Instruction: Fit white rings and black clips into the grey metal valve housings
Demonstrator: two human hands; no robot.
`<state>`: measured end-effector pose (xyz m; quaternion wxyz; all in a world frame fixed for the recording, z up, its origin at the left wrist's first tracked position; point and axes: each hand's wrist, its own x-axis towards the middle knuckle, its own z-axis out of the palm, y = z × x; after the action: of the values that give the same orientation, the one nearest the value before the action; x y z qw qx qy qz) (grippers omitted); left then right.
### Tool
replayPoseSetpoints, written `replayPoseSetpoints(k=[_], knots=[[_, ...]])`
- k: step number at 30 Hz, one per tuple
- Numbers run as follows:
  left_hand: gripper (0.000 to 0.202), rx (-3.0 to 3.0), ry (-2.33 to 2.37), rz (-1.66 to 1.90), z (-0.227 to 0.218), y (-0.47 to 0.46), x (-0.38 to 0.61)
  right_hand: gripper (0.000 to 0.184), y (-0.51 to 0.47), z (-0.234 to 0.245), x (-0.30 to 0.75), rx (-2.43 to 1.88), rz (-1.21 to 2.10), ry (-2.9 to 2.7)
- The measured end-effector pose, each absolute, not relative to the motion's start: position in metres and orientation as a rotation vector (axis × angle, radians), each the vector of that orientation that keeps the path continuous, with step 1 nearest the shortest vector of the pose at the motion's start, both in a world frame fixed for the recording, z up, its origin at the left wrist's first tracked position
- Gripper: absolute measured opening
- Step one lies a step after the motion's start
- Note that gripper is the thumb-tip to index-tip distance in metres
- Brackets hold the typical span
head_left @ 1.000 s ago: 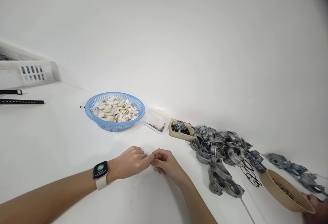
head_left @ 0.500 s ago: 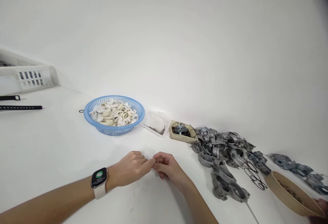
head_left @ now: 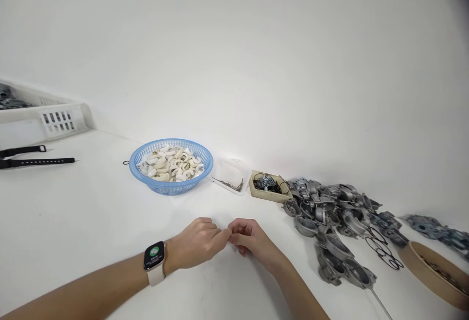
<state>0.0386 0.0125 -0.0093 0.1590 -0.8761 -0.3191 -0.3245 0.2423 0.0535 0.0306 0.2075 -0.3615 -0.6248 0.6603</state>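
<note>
Meeting fingertip to fingertip low over the counter [head_left: 73, 222], left hand [head_left: 196, 247] and right hand [head_left: 254, 242] have grips pressed together on something too tiny to make out. Behind them, blue basket [head_left: 169, 188] holds whitish curved pieces [head_left: 170, 163], tan tray [head_left: 262, 194] small metal bits [head_left: 267, 183].

Anything pinched btwn left hand [head_left: 196, 243] & right hand [head_left: 252, 238]: too small to tell.

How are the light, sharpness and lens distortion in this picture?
Head view: bright, even light, faint shadows under the left hand and right hand; white table and wall nearly merge; the wide lens curves the table's far edge; top right corner darkened; blue basket sharp.
</note>
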Motion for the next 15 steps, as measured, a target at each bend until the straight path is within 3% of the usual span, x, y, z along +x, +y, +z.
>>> replayPoseSetpoints(k=[11,15], knots=[[0.012,-2.477,-0.865,-0.869,-0.0050,0.0150,0.0345,0.011,0.0529,0.0324,0.2385,-1.039,1.823,-1.762],[0.012,-2.460,-0.896,-0.838,-0.0042,0.0167,0.0328,0.016,0.0549,0.0285,0.2386,-1.059,1.783,-1.779]])
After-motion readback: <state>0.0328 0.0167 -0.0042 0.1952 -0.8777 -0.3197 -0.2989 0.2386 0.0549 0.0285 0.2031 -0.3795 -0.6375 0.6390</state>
